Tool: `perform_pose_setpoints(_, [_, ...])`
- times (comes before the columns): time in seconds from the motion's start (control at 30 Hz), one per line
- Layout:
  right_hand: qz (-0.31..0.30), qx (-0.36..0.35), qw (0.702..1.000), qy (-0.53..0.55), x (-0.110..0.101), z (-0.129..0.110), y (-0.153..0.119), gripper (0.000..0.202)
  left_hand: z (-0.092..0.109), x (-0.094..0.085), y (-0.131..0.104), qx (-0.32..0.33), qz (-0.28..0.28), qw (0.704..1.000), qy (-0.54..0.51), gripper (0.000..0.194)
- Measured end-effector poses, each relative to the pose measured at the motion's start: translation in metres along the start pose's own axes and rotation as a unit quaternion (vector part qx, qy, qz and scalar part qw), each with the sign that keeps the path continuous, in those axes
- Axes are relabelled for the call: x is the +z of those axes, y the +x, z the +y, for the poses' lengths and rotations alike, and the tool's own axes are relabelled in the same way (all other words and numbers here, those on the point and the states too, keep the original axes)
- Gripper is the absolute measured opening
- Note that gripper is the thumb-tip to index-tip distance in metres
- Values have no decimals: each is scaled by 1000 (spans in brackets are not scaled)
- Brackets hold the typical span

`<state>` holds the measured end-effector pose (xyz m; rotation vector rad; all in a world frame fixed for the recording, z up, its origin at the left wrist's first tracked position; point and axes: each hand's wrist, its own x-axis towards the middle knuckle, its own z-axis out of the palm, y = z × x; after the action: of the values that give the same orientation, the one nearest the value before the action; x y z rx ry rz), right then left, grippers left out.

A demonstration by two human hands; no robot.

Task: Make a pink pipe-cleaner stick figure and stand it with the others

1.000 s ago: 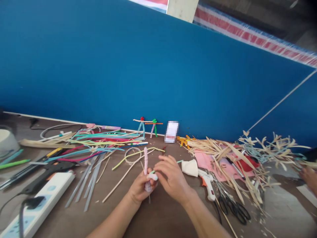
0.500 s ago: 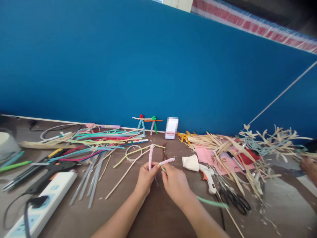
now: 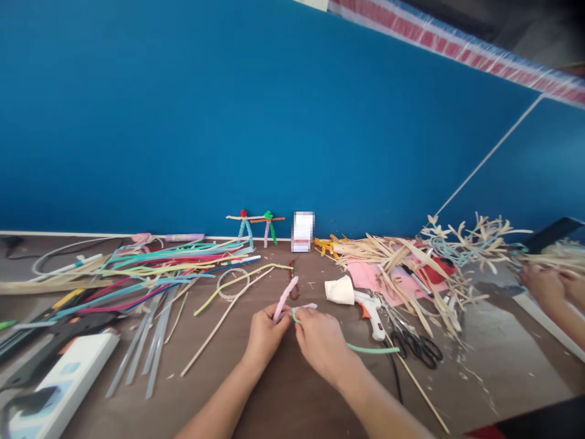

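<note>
My left hand pinches a pink pipe cleaner, thickly twisted and bent into two legs. One leg rises and leans right from my fingers; the other points right and is partly hidden behind my right fingers. My right hand is closed on a mint-green pipe cleaner, looped around the pink one at the bend. Its long tail comes out beneath my right hand and stretches right. Beyond my hands, two small pipe-cleaner figures, one with a red head and one with a green head, stand by the blue wall.
Coloured pipe cleaners and clear glue sticks lie left, near a white power strip. Rightward are a white glue gun, black-handled scissors and dried strips. Another person's hands are at far right.
My view has swung right, shifting the table leftward. The upright pink leg now tilts right, and my right fingers cover more of the other leg. More of the other person's hands shows.
</note>
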<state>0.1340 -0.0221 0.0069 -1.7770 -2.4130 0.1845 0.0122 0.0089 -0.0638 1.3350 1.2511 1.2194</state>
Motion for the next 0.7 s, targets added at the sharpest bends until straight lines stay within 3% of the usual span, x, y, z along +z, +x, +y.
perform_pose_setpoints(0.13, [-7,-50,999,-9,-12,8,3,16,2,0,-1,8,-59,998,35,16])
perform_pose_setpoints(0.27, [-17,-98,994,45,-27,23,12,13,9,0,-1,-28,-147,989,-5,17])
perform_pose_setpoints(0.4, [-72,-85,978,174,-32,37,19,12,18,-4,-3,-69,-216,972,-66,15])
perform_pose_setpoints(0.47, [-110,-53,953,277,-29,42,22,13,20,-6,-4,-78,-239,961,-112,16])
perform_pose_setpoints(0.6, [-154,36,870,467,-11,44,21,17,20,-7,-6,-107,-223,944,-218,20])
perform_pose_setpoints(0.7, [-106,87,856,498,9,38,16,16,17,-3,-5,-104,-157,951,-244,20])
